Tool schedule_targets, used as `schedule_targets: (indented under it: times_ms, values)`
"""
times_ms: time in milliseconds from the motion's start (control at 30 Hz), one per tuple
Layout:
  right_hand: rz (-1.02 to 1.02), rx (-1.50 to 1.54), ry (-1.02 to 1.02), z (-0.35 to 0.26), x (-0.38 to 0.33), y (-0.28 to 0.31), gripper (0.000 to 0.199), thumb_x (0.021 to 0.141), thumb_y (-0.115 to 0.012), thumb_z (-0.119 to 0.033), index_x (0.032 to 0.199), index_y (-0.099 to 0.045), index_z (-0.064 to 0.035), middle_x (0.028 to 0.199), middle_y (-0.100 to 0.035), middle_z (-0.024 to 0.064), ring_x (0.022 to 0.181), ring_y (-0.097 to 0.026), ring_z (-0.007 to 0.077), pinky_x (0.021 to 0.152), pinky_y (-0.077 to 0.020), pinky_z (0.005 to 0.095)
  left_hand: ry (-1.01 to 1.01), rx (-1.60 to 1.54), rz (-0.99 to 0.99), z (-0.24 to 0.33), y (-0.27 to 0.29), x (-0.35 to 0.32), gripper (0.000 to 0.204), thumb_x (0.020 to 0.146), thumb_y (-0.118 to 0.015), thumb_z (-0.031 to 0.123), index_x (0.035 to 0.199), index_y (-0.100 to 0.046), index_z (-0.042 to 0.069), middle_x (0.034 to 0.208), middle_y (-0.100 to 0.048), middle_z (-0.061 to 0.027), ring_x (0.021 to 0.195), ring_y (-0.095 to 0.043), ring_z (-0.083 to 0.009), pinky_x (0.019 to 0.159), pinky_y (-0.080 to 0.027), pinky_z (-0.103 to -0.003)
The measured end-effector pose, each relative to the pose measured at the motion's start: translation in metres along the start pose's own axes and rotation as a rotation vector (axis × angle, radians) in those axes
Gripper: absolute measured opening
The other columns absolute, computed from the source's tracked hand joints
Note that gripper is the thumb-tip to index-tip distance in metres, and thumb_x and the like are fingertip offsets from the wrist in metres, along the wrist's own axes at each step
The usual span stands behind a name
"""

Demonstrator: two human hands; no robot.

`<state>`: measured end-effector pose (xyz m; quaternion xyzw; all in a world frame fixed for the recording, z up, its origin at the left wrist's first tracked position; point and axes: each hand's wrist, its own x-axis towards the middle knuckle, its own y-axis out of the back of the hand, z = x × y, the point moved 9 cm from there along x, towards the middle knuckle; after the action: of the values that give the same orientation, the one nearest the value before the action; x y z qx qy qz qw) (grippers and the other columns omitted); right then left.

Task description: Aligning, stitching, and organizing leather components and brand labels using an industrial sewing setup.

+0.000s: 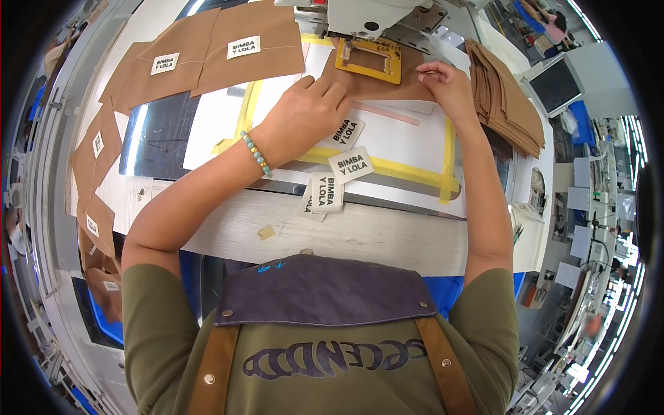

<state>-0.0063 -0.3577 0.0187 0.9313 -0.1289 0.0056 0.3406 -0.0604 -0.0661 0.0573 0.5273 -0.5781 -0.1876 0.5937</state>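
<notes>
A brown fabric piece (pixel 360 88) lies beneath the yellow rectangular clamp frame (pixel 395 69) of a sewing machine (pixel 373 15). My left hand (pixel 308 114) has its fingers curled over the piece's left edge; the fingertips are partly hidden. At the right edge, my right hand (pixel 446 86) pinches the same piece between thumb and fingers. Loose white labels with dark lettering lie on the work surface below my left hand, among them one label (pixel 351 164) and another label (pixel 327 192) overlapping others.
Brown panels (pixel 252 66) with sewn-on white labels, joined by thread, trail off the table's left side. A stack of plain brown pieces (pixel 508 104) lies at the right. Yellow tape (pixel 448 162) borders the white sheet. A dark monitor (pixel 555 88) stands at far right.
</notes>
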Motion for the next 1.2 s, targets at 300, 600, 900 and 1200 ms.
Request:
schedule_targets:
  times_ms: [300,600,900,1200]
  values:
    - [0.226,-0.14,0.029,-0.006,-0.017,0.052,0.024,0.09,-0.074,-0.009,0.112,-0.083,-0.0095,0.094,-0.081,0.0066,0.087,-0.075,0.0153,0.082,-0.0569,0.0306,-0.139,-0.152,0.115,0.034,0.01,0.026,0.011,0.08,-0.071,0.007,0.09,-0.067,0.006,0.096,-0.062,-0.0054,0.092,-0.065,-0.0212,0.08,-0.056,-0.032]
    - [0.345,-0.095,-0.065,0.046,-0.022,0.108,0.022,0.092,-0.075,-0.009,0.112,-0.082,-0.0055,0.104,-0.082,0.0098,0.094,-0.078,0.0161,0.087,-0.0585,0.0306,-0.251,-0.101,0.179,0.059,-0.014,0.062,0.005,0.082,-0.072,0.011,0.085,-0.07,0.008,0.094,-0.063,-0.0041,0.095,-0.065,-0.0218,0.084,-0.056,-0.033]
    - [0.192,-0.139,0.148,-0.001,-0.022,0.036,0.016,0.095,-0.076,-0.008,0.109,-0.081,-0.0046,0.113,-0.078,0.0104,0.102,-0.078,0.0205,0.091,-0.0595,0.0329,-0.081,0.033,-0.036,0.016,-0.018,0.027,0.002,0.082,-0.07,0.009,0.084,-0.07,0.007,0.095,-0.065,-0.0063,0.096,-0.066,-0.023,0.085,-0.056,-0.033]
    - [-0.015,-0.338,0.333,-0.055,-0.057,0.004,0.032,0.104,-0.071,-0.027,0.129,-0.077,-0.0076,0.145,-0.068,0.0134,0.135,-0.063,0.0337,0.114,-0.0486,0.0423,0.16,-0.007,-0.178,-0.032,-0.016,-0.009,0.031,0.085,-0.069,0.007,0.115,-0.073,0.0,0.114,-0.069,-0.0085,0.11,-0.068,-0.0263,0.093,-0.058,-0.04]
